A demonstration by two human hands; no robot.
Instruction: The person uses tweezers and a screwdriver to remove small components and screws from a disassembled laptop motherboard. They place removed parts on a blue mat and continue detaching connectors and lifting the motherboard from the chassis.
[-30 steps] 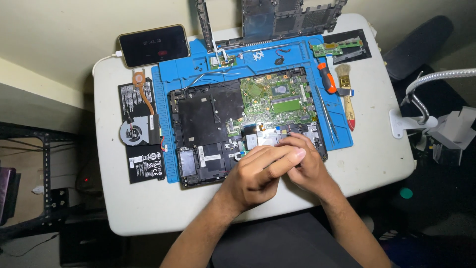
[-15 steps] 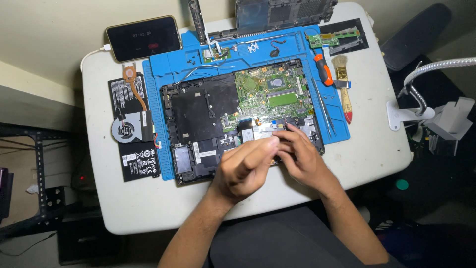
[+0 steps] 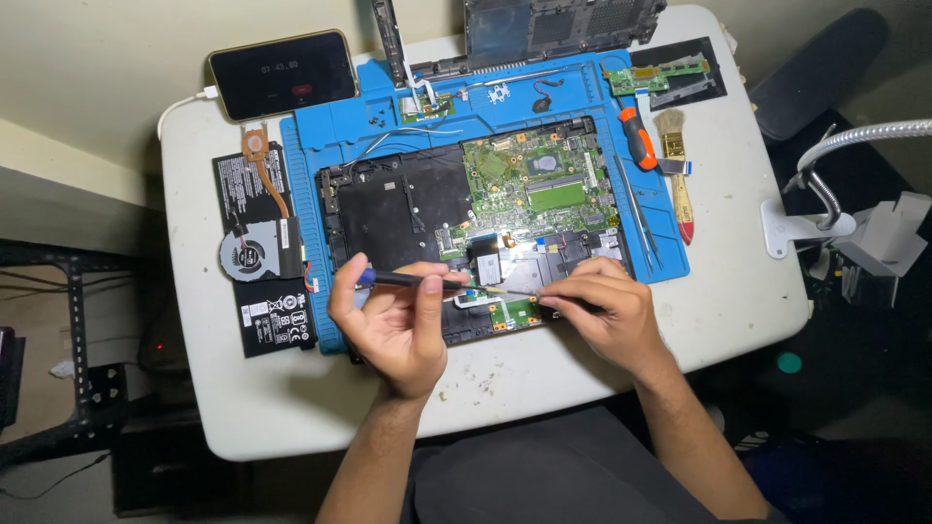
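An opened laptop base (image 3: 408,209) with a green mainboard (image 3: 534,180) lies on a blue work mat (image 3: 335,146). My left hand (image 3: 388,325) grips a slim black screwdriver (image 3: 413,280) with a blue end, held level, its tip pointing right over the base's front edge. My right hand (image 3: 602,315) rests on the front right of the base, fingers pinched next to a small green board (image 3: 515,312). Whether those fingers hold anything I cannot tell.
A phone (image 3: 282,74) lies at the table's back left. A black battery (image 3: 262,252) with a fan and copper heat pipe (image 3: 254,254) lies left of the mat. An orange-handled tool (image 3: 639,138), a brush (image 3: 677,170) and tweezers are at the right. A lamp clamp (image 3: 811,223) grips the right edge.
My hands have come apart: the left one moved left and now shows the screwdriver held level. The view has shifted, so the table sits lower and more to the right.
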